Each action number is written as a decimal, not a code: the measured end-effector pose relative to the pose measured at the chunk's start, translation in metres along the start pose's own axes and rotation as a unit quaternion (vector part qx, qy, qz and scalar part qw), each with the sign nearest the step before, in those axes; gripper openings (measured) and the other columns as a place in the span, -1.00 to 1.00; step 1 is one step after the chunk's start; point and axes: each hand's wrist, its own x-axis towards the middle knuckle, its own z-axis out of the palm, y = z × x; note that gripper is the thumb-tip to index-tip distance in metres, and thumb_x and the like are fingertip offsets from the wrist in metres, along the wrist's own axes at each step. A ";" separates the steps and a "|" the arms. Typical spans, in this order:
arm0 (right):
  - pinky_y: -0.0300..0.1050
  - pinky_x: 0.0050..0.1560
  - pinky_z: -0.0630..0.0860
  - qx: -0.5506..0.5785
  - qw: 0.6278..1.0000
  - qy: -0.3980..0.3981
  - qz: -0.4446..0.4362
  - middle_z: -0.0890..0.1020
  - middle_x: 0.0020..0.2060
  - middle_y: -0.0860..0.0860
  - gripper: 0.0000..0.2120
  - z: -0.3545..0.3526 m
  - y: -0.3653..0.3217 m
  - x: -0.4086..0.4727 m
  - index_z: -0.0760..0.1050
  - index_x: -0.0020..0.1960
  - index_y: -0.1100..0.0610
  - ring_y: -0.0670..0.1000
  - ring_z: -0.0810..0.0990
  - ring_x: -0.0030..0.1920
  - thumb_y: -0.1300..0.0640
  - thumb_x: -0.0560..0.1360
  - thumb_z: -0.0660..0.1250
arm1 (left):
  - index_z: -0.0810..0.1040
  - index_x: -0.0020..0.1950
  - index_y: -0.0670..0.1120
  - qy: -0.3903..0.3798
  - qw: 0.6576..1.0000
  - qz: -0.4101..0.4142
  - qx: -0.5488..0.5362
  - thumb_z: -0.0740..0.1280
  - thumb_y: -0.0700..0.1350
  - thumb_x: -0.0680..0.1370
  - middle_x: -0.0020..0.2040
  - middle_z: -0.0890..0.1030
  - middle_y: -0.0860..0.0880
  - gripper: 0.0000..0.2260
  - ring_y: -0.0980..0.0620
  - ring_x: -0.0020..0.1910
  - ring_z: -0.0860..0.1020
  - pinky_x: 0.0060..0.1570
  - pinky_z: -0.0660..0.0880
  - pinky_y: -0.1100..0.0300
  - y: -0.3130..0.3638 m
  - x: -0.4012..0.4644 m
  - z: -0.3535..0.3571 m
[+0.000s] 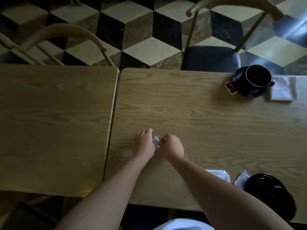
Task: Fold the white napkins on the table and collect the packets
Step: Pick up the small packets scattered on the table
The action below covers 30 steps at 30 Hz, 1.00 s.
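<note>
White packet pinched between both hands, mid-counter.
Left hand (144, 143) and right hand (172, 145) grip a small packet (156, 142) together; next, likely carrying it to the pile (219, 174) near the counter (182, 105) edge.

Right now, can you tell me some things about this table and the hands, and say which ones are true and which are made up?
1. Both hands are touching a small white packet. True: the left hand and right hand meet at it.
2. The black cup lies tipped over on the floor. False: it stands upright on the table, at its far edge.
3. A folded white napkin lies right beside the black cup. True.
4. The small red packet is in the right hand. False: it lies on the table by the cup.
5. The two tables are pushed together. True: their edges meet beside the left hand.
</note>
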 end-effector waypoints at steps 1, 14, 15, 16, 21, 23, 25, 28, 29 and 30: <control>-0.12 -0.12 0.44 -0.004 1.000 -0.012 -0.013 0.64 0.00 0.11 -0.82 -0.001 -0.001 -0.002 0.65 -0.01 0.09 0.19 0.64 0.02 0.09 0.49 0.30 | 0.54 0.16 -0.07 -0.013 1.000 0.003 0.017 0.45 -0.12 0.42 0.13 0.56 -0.09 -0.68 -0.15 0.19 0.43 0.15 0.42 0.05 0.000 -0.001 0.000; -0.43 -0.29 0.41 0.061 0.992 -0.004 -0.109 0.64 -0.37 -0.11 -0.97 -0.109 0.103 -0.063 0.67 -0.19 0.10 -0.35 0.56 -0.36 0.19 0.43 0.47 | 0.43 -0.31 -0.05 -0.078 0.957 0.047 -0.275 0.46 -0.17 0.40 -0.41 0.52 0.06 -0.78 0.12 -0.41 0.39 -0.34 0.36 0.17 0.072 -0.078 0.040; -0.38 -0.28 0.45 0.066 0.992 -0.006 -0.104 0.65 -0.36 -0.10 -0.96 -0.123 0.113 -0.062 0.67 -0.18 0.09 -0.31 0.58 -0.36 0.20 0.42 0.46 | 0.47 -0.30 -0.08 -0.081 0.947 0.025 -0.311 0.48 -0.19 0.40 -0.39 0.56 0.02 -0.80 0.12 -0.39 0.41 -0.32 0.39 0.16 0.085 -0.081 0.044; -0.31 -0.27 0.48 0.067 0.993 -0.012 -0.094 0.66 -0.34 -0.09 -0.94 -0.139 0.122 -0.061 0.67 -0.18 0.06 -0.24 0.60 -0.33 0.21 0.41 0.46 | 0.51 -0.27 -0.11 -0.089 0.934 0.000 -0.347 0.49 -0.21 0.39 -0.35 0.60 -0.03 -0.83 0.09 -0.36 0.46 -0.30 0.43 0.15 0.095 -0.082 0.048; -0.19 -0.11 0.50 -0.147 0.989 -0.023 0.002 0.70 -0.09 0.00 -0.86 -0.197 0.180 -0.041 0.64 -0.04 -0.05 0.06 0.67 -0.04 0.12 0.43 0.40 | 0.61 -0.22 -0.14 -0.139 0.875 -0.080 -0.457 0.46 -0.27 0.47 -0.33 0.66 -0.03 -0.90 -0.01 -0.31 0.61 -0.20 0.54 0.12 0.131 -0.082 0.057; -0.12 -0.04 0.51 -0.279 0.959 -0.041 0.008 0.67 0.03 0.02 -0.78 -0.203 0.201 -0.038 0.60 0.07 -0.03 0.11 0.65 0.07 0.09 0.43 0.39 | 0.60 -0.19 -0.18 -0.152 0.869 -0.092 -0.461 0.41 -0.30 0.50 -0.28 0.64 -0.12 -0.91 -0.09 -0.25 0.60 -0.14 0.55 0.01 0.140 -0.082 0.055; -0.12 -0.03 0.52 -0.354 0.934 -0.054 -0.011 0.66 0.06 0.00 -0.77 -0.207 0.215 -0.034 0.60 0.09 -0.01 0.11 0.65 0.11 0.10 0.44 0.41 | 0.58 -0.17 -0.18 -0.162 0.872 -0.100 -0.451 0.38 -0.30 0.52 -0.23 0.63 -0.17 -0.91 -0.12 -0.22 0.61 -0.10 0.57 -0.05 0.148 -0.083 0.054; -0.11 -0.01 0.55 -0.368 0.927 -0.072 -0.032 0.68 0.06 0.01 -0.80 -0.215 0.225 -0.024 0.64 0.08 0.01 0.11 0.66 0.10 0.10 0.45 0.43 | 0.58 -0.16 -0.16 -0.169 0.883 -0.097 -0.427 0.38 -0.29 0.53 -0.25 0.64 -0.10 -0.92 0.01 -0.32 0.62 -0.24 0.55 0.15 0.154 -0.086 0.055; -0.12 -0.01 0.54 -0.364 0.927 -0.086 -0.037 0.68 0.07 0.01 -0.78 -0.216 0.227 -0.021 0.65 0.09 0.00 0.10 0.65 0.11 0.07 0.44 0.47 | 0.58 -0.13 -0.18 -0.174 0.885 -0.096 -0.422 0.37 -0.30 0.53 -0.26 0.64 -0.10 -0.94 0.07 -0.38 0.62 -0.35 0.53 0.24 0.156 -0.088 0.056; -0.12 0.00 0.52 -0.360 0.926 -0.100 -0.041 0.67 0.07 0.01 -0.76 -0.218 0.228 -0.019 0.66 0.09 -0.01 0.10 0.65 0.12 0.04 0.43 0.50 | 0.57 -0.10 -0.21 -0.178 0.884 -0.098 -0.420 0.36 -0.31 0.53 -0.26 0.63 -0.10 -0.96 0.11 -0.43 0.61 -0.43 0.51 0.29 0.158 -0.090 0.058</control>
